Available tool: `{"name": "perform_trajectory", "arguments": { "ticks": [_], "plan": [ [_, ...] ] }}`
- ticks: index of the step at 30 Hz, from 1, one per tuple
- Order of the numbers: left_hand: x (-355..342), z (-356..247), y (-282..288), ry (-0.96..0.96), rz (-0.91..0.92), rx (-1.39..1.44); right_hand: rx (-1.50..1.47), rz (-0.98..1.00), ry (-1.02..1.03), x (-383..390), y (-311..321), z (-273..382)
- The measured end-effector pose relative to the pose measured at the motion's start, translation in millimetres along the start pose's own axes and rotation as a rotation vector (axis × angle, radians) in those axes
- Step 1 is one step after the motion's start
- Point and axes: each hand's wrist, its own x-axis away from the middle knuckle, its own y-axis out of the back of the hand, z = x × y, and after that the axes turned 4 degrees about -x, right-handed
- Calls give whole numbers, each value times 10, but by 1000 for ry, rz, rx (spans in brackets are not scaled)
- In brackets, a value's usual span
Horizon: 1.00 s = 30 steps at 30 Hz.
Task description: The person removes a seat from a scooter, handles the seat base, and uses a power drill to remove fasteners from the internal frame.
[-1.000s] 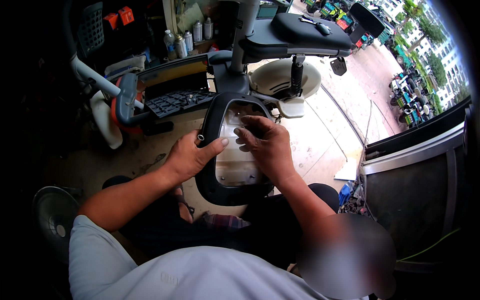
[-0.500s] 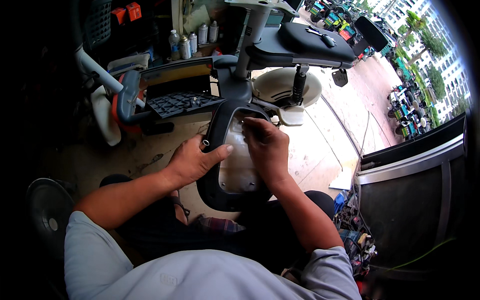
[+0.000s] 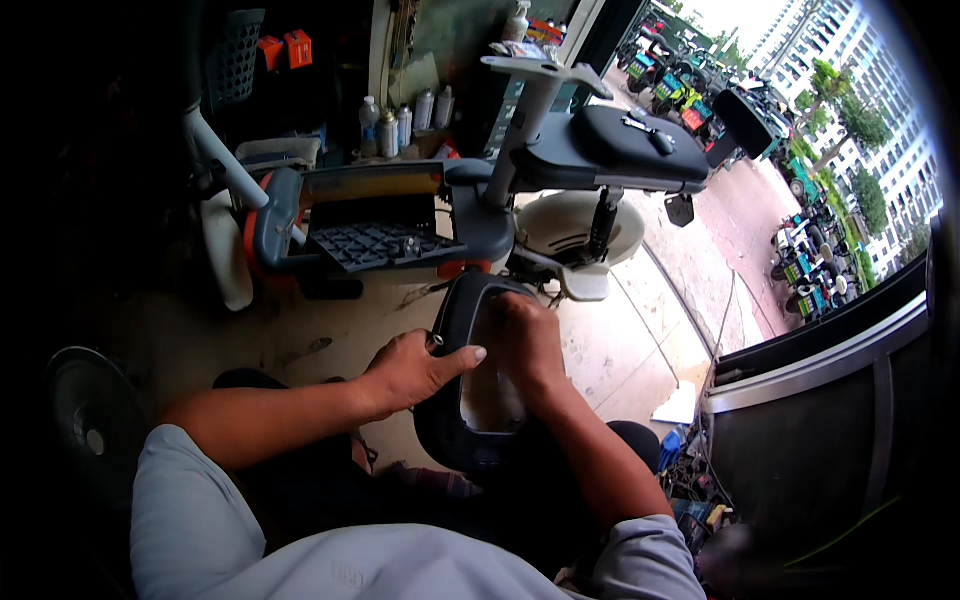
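A black, rounded seat-like part (image 3: 440,437) with a pale recessed panel (image 3: 488,402) stands tilted over my lap. My left hand (image 3: 408,372) is closed beside its left rim, around a tool whose hollow metal end (image 3: 436,342) pokes out above the fist. The left thumb stretches across the rim toward the panel. Inside the upper end of the recess, my right hand (image 3: 528,343) has its fingers bent together against the part. Its fingertips are hidden, so whatever they pinch cannot be made out.
An electric scooter (image 3: 385,210) with an open floor compartment stands ahead. Wrenches (image 3: 648,130) lie on its black saddle (image 3: 625,150). Spray cans (image 3: 405,125) line the back. At right are a metal-framed door panel (image 3: 800,430) and cluttered tools (image 3: 705,515). A round dark object (image 3: 92,430) stands left.
The whole scene sits lower in the view. My right hand's fingers have curled in more at the recess's upper end. My left hand keeps its grip.
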Motion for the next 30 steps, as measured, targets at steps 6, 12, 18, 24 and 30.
{"name": "perform_trajectory", "arguments": {
  "ticks": [6,12,18,24,30],
  "plan": [
    [14,-76,57,-18,-13,-79,-28,-43,-3,-16,-18,53],
    [46,-118,93,6,3,-43,97,-50,3,4,0,115],
    [38,-72,86,18,45,1,28,-19,-16,31,46,151],
    [25,-70,75,27,52,-1,59,29,8,75,22,40],
    [31,-83,55,1,53,26,111,12,34,43,92,101]
  ]
}}
